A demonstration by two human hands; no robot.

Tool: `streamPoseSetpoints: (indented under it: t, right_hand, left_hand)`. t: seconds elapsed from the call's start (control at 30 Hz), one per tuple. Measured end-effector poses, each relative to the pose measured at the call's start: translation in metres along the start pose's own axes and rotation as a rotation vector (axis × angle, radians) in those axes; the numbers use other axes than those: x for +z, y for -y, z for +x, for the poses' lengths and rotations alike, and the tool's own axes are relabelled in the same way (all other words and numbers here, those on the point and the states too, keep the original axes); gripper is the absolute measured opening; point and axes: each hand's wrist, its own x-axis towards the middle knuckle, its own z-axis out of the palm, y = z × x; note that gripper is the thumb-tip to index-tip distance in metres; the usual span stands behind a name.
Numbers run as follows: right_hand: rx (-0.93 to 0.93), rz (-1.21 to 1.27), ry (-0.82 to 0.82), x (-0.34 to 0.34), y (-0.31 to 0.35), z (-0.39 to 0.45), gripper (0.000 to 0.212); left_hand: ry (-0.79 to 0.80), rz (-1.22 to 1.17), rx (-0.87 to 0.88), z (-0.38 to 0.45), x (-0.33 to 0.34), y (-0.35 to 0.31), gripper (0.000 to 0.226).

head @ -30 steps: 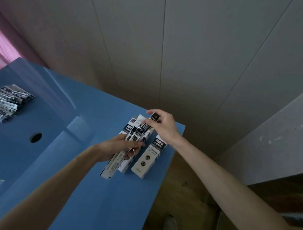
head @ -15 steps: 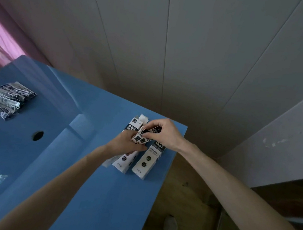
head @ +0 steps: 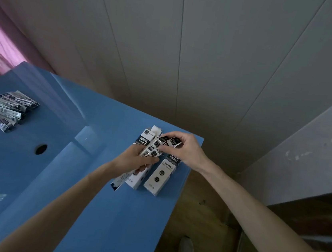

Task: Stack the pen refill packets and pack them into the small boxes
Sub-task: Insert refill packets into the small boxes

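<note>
Fingers (head: pixel 166 140) on two boxes (head: pixel 159 177)

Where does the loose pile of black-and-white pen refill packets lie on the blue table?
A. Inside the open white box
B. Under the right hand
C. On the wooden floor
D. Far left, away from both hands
D: the loose pile of black-and-white pen refill packets lies at the far left of the blue table, well apart from the left hand and the right hand, which work over the white boxes.
</note>
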Motion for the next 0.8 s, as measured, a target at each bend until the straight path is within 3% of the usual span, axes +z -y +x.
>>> streamPoseSetpoints:
  t: [0.17, 0.37, 0.6, 0.73, 0.8]
  right_hand:
    - [0.08, 0.118, 0.034, 0.002, 0.008, -0.009, 0.047]
    - [0.07, -0.007, -0.052, 0.007, -0.002, -0.01, 0.028]
    - [0.141, 0.156, -0.142, -0.006, 0.002, -0.012, 0.012]
    - [0.163, 0.307, -0.181, -0.003, 0.006, -0.017, 0.016]
    - [0.183, 0.381, -0.174, -0.001, 0.007, -0.021, 0.03]
  left_hand:
    - [-0.013, -0.022, -0.016, -0.007, 0.001, -0.003, 0.022]
    - [-0.018, -0.05, 0.002, -0.012, 0.006, -0.004, 0.018]
    - [0.022, -0.157, 0.034, -0.02, 0.01, -0.003, 0.045]
    - [0.028, -0.156, 0.05, -0.021, 0.017, -0.004, 0.04]
    - [0.021, -0.153, 0.056, -0.02, 0.019, -0.005, 0.029]
